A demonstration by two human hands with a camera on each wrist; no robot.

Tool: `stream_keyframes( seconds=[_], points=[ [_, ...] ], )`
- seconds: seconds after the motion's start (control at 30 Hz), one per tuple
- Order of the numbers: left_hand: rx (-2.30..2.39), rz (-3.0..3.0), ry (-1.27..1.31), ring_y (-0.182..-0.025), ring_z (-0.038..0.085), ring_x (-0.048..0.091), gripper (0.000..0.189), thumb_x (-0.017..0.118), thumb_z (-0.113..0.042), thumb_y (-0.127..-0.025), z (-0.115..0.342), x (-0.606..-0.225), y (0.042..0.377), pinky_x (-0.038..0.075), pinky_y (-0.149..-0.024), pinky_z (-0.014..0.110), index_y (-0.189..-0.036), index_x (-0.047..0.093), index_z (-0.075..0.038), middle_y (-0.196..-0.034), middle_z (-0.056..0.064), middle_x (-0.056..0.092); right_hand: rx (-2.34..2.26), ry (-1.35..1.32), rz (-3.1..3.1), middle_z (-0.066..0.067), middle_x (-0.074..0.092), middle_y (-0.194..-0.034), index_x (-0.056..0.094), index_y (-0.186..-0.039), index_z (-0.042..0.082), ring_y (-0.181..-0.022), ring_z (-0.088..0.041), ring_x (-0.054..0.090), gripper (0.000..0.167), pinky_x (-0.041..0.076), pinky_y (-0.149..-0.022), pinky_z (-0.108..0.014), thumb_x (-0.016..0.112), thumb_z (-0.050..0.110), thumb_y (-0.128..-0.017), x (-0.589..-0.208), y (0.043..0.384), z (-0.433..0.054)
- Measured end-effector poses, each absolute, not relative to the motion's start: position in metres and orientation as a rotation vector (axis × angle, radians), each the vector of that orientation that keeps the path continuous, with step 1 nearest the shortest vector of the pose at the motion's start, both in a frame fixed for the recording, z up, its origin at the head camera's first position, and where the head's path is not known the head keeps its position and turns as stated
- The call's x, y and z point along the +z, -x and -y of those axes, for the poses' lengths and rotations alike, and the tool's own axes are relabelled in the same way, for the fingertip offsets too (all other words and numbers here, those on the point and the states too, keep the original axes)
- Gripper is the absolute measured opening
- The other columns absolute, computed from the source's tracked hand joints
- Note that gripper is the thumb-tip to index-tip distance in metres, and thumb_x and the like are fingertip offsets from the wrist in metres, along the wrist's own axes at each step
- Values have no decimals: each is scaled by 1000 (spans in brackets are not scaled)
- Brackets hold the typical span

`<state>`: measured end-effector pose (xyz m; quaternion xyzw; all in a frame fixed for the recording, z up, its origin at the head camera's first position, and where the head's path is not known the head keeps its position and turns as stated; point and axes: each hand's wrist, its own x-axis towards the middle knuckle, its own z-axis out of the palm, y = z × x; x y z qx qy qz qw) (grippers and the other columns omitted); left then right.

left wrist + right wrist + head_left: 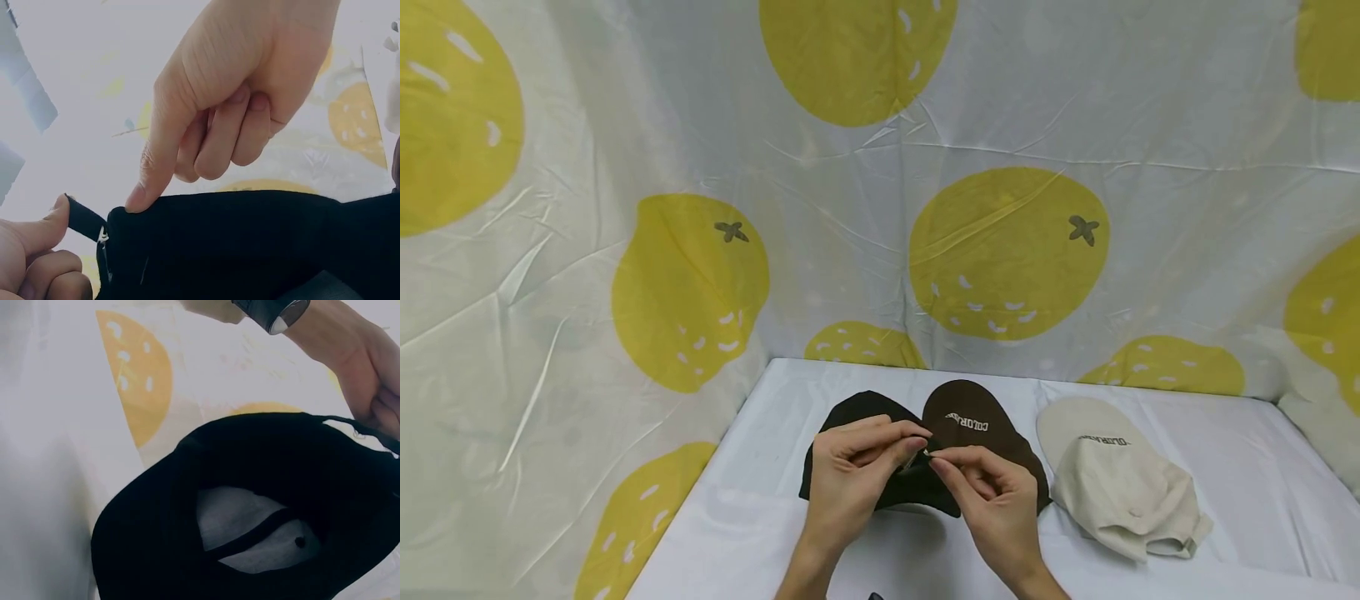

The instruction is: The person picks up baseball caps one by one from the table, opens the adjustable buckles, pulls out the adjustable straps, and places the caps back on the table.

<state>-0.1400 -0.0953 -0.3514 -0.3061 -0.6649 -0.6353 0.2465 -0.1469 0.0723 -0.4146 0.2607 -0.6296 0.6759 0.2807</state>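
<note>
A black baseball cap (863, 407) is held up over the white table, its back opening toward me. My left hand (850, 475) pinches the cap's rear edge between thumb and fingers, beside a small metal buckle (103, 236). Between the thumb and index finger of my right hand (1000, 508) is the end of the cap's black adjustment strap (85, 219), which stretches out from the buckle. The remaining fingers of both hands are curled in. In the right wrist view, the hollow inside of the cap (150, 506) faces the camera.
Just behind the black cap lies a brown cap (970, 404) with white lettering. To the right, a beige cap (1120, 483) rests on the white tabletop (1240, 467). Lemon-print cloth (835, 217) hangs at the back and left.
</note>
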Motion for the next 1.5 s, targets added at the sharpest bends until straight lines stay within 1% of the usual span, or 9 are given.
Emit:
stream_keyframes(
  seconds=[0.2,0.43,0.5,0.6,0.67,0.73,0.9,1.2,1.5],
  points=[
    [-1802,1795,793,-58,12,45,7,76,6,-88,99,-355,142,39,-50,24,-94,79,5,-66,13,62,1821,-682,1701,1,27,-52,78,-95,3,-44,-12,20,26,17,-38,-16,75,-19,-82,-414,147,-73],
    [-1846,1792,722,-55,14,31,7,76,6,-88,100,-356,142,28,-47,27,-93,79,3,-64,15,57,1827,-672,1700,0,26,-52,77,-95,3,-44,-12,19,26,17,-38,-16,74,-19,-82,-414,147,-73],
    [-1881,1778,695,-57,11,36,6,75,6,-88,99,-357,142,33,-48,25,-93,79,5,-67,17,58,1834,-662,1703,0,25,-53,77,-95,3,-44,-13,19,26,16,-39,-15,74,-19,-82,-414,147,-73],
    [-1944,1750,650,-66,6,49,6,74,5,-89,99,-358,142,45,-57,20,-93,78,8,-72,18,63,1840,-655,1703,0,24,-53,77,-94,3,-45,-13,18,26,16,-39,-16,74,-19,-82,-414,147,-73],
    [-1980,1729,629,-72,5,56,7,74,5,-90,99,-359,143,50,-63,19,-93,77,10,-76,14,68,1840,-649,1700,0,24,-53,77,-93,3,-46,-13,18,26,16,-39,-16,75,-19,-82,-414,147,-73],
    [-2017,1710,607,-74,4,58,9,74,4,-90,99,-359,144,52,-67,18,-94,76,13,-79,8,71,1833,-641,1696,0,25,-53,77,-93,3,-46,-13,19,26,16,-39,-17,75,-20,-81,-415,148,-73],
    [-2077,1663,566,-74,3,59,16,74,3,-90,99,-360,145,53,-68,17,-94,73,18,-79,-2,71,1820,-633,1690,0,24,-54,77,-92,4,-46,-13,18,27,16,-39,-18,76,-20,-80,-415,148,-71],
    [-2089,1607,549,-74,4,60,19,75,4,-89,97,-360,145,52,-68,16,-94,71,22,-80,-1,73,1814,-647,1687,0,23,-53,77,-92,4,-45,-13,18,27,17,-39,-16,76,-20,-80,-417,149,-68],
    [-2055,1604,509,-74,4,59,19,75,3,-89,98,-359,143,50,-65,15,-93,71,22,-81,-6,74,1796,-703,1662,1,24,-53,76,-94,4,-46,-12,20,29,20,-39,-16,75,-21,-80,-417,150,-67]
  ],
)
